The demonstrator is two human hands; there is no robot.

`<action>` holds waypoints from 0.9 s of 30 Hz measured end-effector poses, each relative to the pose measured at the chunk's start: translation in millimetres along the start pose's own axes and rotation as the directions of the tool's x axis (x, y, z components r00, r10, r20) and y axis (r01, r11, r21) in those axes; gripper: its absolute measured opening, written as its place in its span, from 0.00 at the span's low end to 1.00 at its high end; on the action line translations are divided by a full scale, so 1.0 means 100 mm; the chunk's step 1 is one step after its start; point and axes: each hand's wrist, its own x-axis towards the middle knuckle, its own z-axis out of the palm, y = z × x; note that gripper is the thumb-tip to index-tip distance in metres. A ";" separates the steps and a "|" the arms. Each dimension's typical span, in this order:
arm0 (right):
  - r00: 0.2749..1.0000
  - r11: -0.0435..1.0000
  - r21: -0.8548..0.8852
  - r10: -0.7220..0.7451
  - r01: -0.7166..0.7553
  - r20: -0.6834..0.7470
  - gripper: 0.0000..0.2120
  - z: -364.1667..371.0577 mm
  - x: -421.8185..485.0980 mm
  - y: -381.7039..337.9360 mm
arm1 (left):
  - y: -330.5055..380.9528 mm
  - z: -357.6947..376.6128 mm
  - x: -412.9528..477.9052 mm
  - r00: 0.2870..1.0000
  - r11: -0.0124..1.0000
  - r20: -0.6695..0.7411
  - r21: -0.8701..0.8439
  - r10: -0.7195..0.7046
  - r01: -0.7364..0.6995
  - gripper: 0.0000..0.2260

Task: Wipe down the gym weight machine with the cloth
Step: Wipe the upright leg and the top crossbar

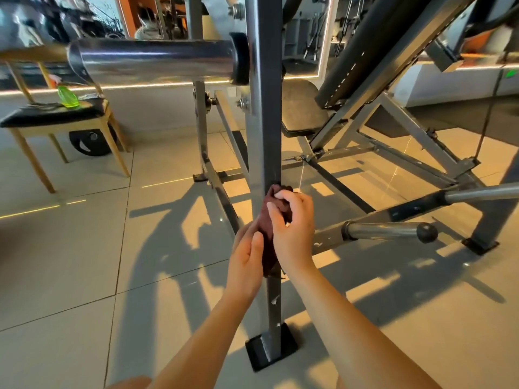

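Starting at your far left, a chair [56, 116] with a black seat carries a green bottle [68, 97]. The bottle is see-through, but you cannot tell how full it is. A black weight plate [90, 143] sits on the floor [70, 262] behind the chair legs. Further right, a chrome bar [157, 61] runs level and meets the weight machine's grey post [266, 108], which stands upright on a black foot.

The dark red cloth [269, 220] is low on that post, bunched against its front face. Your left hand [245, 256] holds the cloth's lower part, thumb laid on it and fingers [241, 234] curled round the post's left side. Just above, your right hand [295, 226] grips the upper part with bent fingers [276, 211].

Right of your hands a handle [393, 230] with a black ball end points away, and a padded seat [304, 108] sits higher up behind the post.
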 end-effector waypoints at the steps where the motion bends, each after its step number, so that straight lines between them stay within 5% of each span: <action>1: 0.999 0.999 -0.014 0.031 -0.031 0.019 0.08 -0.02 -0.06 0.08 | -0.03 0.01 0.04 1.000 1.000 -0.017 0.000 -0.010 0.010 0.16; 7: 0.955 0.970 -0.064 0.243 -0.236 0.170 0.07 -0.25 -0.15 0.25 | 0.01 -0.01 0.09 0.999 0.999 -0.006 0.000 -0.040 0.040 0.18; 14: 0.996 0.997 0.025 -0.071 0.073 -0.055 0.09 -0.04 0.51 -0.39 | 0.15 0.01 0.18 0.996 0.997 -0.085 -0.071 0.011 -0.017 0.17; 24: 0.988 0.993 -0.030 0.117 -0.115 0.097 0.05 -0.11 -0.02 0.09 | 0.09 0.05 0.16 0.995 0.999 -0.087 -0.006 0.053 -0.054 0.17; 27: 1.000 1.000 -0.018 -0.002 0.001 -0.014 0.05 -0.09 0.21 -0.15 | 0.11 0.00 0.16 0.995 0.998 -0.090 -0.024 0.048 -0.051 0.15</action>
